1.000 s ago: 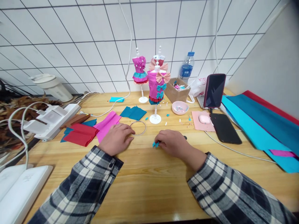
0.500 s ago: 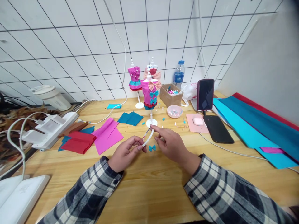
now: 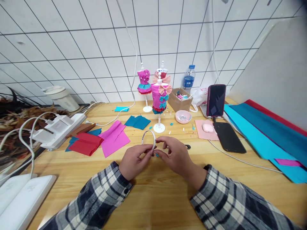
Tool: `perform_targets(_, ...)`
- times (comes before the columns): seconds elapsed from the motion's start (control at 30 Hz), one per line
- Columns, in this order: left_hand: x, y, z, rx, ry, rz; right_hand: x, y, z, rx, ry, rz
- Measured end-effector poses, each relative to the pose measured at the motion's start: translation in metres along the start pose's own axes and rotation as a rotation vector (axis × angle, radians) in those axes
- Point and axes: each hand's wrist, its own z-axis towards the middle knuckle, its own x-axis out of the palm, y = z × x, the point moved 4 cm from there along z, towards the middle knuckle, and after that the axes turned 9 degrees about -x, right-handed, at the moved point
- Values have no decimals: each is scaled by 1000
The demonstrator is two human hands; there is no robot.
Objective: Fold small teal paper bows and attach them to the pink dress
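A thin, narrow roll of white tape [image 3: 154, 140] stands upright as a ring between my hands, with small print on its inner side. My left hand [image 3: 137, 160] pinches its lower edge between thumb and fingers. Close against the ring's right side is my right hand [image 3: 176, 156], thumb and forefinger curved and apart, with nothing visible between them. Beneath the fingertips a bit of a teal bow [image 3: 157, 155] shows; the rest is hidden. Beyond the hands stands a small dress form [image 3: 159, 95] in a magenta dress with a peach bow and teal bows.
Behind are two more dressed forms, one in magenta and blue [image 3: 144, 83]. Magenta [image 3: 115, 140] and red fabric [image 3: 86, 144] lie left. A pink bowl [image 3: 183, 117], cardboard box [image 3: 179, 100], water bottle [image 3: 188, 78] and phones [image 3: 229, 137] stand or lie right. A black object [image 3: 188, 147] is half hidden.
The tape roll has turned so its ring shape shows. My right forefinger has come down off its top edge. My right hand now covers most of the teal bow. The view has shifted slightly.
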Motion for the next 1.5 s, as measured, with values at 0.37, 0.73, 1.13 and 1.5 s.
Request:
perform_targets(0.37, 3, -1, -2, 49, 16, 129, 4, -2, -2, 100, 122, 60)
perform_targets(0.73, 5, 2, -2, -7, 53, 153, 9, -10, -5, 209, 89, 196)
perform_targets(1.13, 7, 3, -2, 9, 85, 171, 14, -14, -5, 198, 151, 271)
perform_targets(1.5, 5, 2, -1, -65, 71, 132, 9, -12, -6, 180, 22, 173)
